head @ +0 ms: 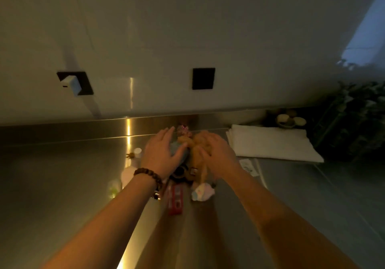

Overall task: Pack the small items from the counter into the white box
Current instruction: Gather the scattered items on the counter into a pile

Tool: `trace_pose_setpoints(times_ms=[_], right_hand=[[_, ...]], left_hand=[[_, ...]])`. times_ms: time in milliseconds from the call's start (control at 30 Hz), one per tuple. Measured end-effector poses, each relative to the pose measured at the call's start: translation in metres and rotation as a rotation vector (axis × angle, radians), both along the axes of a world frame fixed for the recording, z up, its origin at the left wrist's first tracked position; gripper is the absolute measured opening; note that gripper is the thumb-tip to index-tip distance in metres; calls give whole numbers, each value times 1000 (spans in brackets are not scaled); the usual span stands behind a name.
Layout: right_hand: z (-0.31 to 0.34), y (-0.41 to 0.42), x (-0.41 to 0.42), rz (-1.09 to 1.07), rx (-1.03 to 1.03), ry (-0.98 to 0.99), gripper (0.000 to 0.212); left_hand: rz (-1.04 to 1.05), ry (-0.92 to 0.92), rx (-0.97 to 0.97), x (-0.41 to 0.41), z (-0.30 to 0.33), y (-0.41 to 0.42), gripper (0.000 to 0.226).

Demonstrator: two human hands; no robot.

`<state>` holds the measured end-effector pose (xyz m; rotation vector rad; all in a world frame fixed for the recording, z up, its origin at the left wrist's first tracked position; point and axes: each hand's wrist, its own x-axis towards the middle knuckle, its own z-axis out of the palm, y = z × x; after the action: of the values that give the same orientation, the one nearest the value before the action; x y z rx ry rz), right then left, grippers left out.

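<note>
Flanking the heap of small items [187,164] from either side, the left hand [161,154] lay flat-fingered, the right hand [216,154] blurred, its grasp indeterminable.

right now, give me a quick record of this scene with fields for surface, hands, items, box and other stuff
surface: steel counter, dim light
left hand: fingers straight, over the pile of small items, beaded bracelet on wrist
right hand: over the pile beside a tan soft toy; grip blurred, cannot tell
items: red packet, pale crumpled wrapper, small white bottle
box: no white box in view
other: folded white towel, plant, two black wall sockets
</note>
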<state>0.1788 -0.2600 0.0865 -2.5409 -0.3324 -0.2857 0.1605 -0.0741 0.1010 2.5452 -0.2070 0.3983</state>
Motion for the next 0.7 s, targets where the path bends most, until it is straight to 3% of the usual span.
trace_pose_setpoints(times_ms=[333,700], right_hand=[[5,-229,-93,-124,102,53,50],[-3,-389,-179,-465,144,108,46]], left_hand=[[58,38,64,-74,-11,-235,67],[-220,213,56,-105,-27,-411,73]])
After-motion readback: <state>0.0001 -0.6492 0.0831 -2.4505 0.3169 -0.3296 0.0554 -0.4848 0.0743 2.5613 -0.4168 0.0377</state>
